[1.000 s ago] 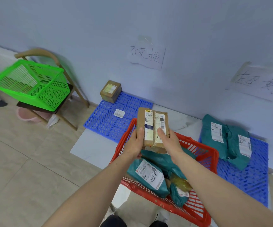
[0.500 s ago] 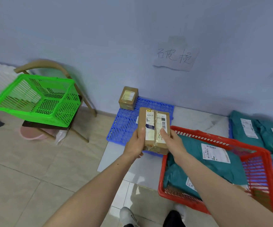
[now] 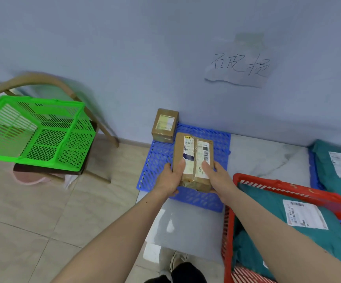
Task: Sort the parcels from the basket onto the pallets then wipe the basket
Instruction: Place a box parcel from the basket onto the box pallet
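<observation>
Gripping a taped box [image 3: 193, 160] from both sides, the left hand [image 3: 170, 178] and right hand [image 3: 218, 178] hold it over the blue pallet [image 3: 159, 160]. Another box [image 3: 165, 125] sits at the pallet's 11 o'clock corner; the red basket [image 3: 229, 211] lies at 4 o'clock.

Blue pallet [image 3: 159, 160] mostly bare; small box [image 3: 164, 125] (far corner) — only obstacle.
</observation>
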`<state>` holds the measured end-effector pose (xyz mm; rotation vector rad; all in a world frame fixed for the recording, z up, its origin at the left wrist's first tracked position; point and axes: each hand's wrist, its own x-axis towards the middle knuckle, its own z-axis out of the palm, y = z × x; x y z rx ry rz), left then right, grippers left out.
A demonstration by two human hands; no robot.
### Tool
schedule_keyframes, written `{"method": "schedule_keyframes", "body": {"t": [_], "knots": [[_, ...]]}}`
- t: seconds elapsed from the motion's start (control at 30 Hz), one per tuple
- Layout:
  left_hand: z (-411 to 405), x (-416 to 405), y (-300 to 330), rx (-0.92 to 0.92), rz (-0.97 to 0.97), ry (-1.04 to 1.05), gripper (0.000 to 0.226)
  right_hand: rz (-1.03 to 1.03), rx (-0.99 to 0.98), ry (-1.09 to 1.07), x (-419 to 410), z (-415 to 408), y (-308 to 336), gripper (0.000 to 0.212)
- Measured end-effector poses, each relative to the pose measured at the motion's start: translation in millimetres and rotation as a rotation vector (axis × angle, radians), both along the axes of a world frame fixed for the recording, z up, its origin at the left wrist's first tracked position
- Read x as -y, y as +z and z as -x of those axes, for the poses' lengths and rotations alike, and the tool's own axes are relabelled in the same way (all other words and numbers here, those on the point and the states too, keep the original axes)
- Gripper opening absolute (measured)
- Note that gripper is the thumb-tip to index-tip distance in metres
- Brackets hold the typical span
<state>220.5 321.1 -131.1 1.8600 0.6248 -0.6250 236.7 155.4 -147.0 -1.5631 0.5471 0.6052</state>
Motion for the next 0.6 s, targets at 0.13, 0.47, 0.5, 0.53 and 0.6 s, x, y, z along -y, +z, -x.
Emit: {"method": "schedule_keyframes", "body": {"t": [0.13,0.47,0.5,0.53,0.6], "knots": [[-39,-10,-27,0.005,-0.055,0.004,0.054,0.028,-0.009,-0.032,-11,-38,-25,0.040],[-137,-35,-106,0.203,-0.538,-0.201,0.071,0.098,0.001,-0.189,-45,-112,-111,0.048],[-147,-37,-113,0.226,-0.590,-0.248,0.071,0.102,0.007,-0.195,-46,-120,-120,0.048],[-156,-39,-121,0.247,-0.636,-0.300,0.073,0.104,0.016,-0.201,-48,-127,-128,0.048],[-173,-43,-136,0.301,-0.698,-0.400,0.080,0.114,0.032,-0.207,-50,-142,-143,0.046]]}}
